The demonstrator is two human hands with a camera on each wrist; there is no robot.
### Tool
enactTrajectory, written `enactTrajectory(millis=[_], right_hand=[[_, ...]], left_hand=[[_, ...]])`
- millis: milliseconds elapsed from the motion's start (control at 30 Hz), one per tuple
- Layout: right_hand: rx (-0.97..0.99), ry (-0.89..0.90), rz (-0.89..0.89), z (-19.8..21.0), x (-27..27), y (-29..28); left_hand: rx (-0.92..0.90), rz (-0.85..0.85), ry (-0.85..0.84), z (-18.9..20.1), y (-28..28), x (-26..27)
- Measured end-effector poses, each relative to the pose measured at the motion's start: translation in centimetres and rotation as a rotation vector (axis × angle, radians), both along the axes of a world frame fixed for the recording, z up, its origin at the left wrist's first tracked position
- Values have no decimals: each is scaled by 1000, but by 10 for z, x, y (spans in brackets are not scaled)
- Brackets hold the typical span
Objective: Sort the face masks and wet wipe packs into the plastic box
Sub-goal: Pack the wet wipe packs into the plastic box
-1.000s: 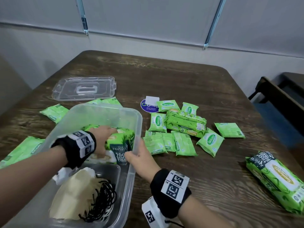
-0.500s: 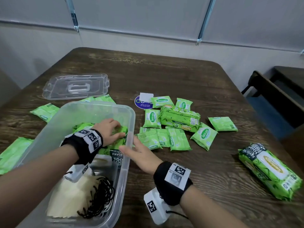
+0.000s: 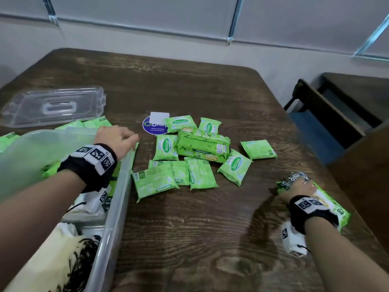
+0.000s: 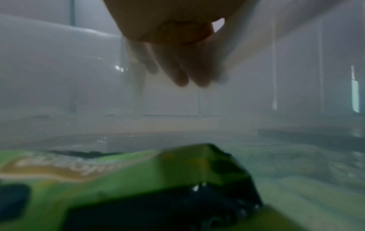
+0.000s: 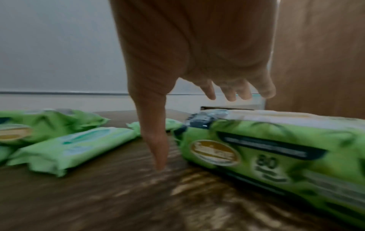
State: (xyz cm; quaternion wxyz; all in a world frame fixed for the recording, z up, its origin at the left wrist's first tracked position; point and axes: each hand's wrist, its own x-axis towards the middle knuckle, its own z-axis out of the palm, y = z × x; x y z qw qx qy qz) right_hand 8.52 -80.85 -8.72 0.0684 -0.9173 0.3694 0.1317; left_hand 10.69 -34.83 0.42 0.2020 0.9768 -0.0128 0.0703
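At the table's left edge stands the clear plastic box. In its near end lie cream face masks with black ear loops, and farther in a big green wet wipe pack lies below my wrist. Behind the box, near the far left corner, the clear plastic lid lies flat. My left hand rests over the box's far right corner, fingers draped on the rim; I cannot tell whether they clasp it. Mid-table lies a cluster of small green wet wipe packs around one larger green pack, with a round blue sticker behind them. Near the table's right edge, my right hand hangs over a large green 80-count wipe pack, fingers spread and slack above its top, thumb pointing down beside it.
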Motion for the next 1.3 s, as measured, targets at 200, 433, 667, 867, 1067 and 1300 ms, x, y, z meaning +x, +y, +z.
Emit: enactTrajectory(millis=[200,433,667,867,1067,1300], right_hand=[[-73,206,-44,-5,-5,-54],[-12,123,-41,-13,-7,-56],[231,-13,38,-13,-12,4],[903,-293,133,15,-24,95],[1696,-395,127,94,-41,224],[1749,-459,120,155,-48,327]], left_hand=[[5,3,-102,-8,0,3],[-26,-29,-132,-11,2,4],[-57,-11,-157,-17,3,6],[60,-57,-28,-19,11,9],[-110,-49,210,10,16,4],[-553,-287,232,98,18,-61]])
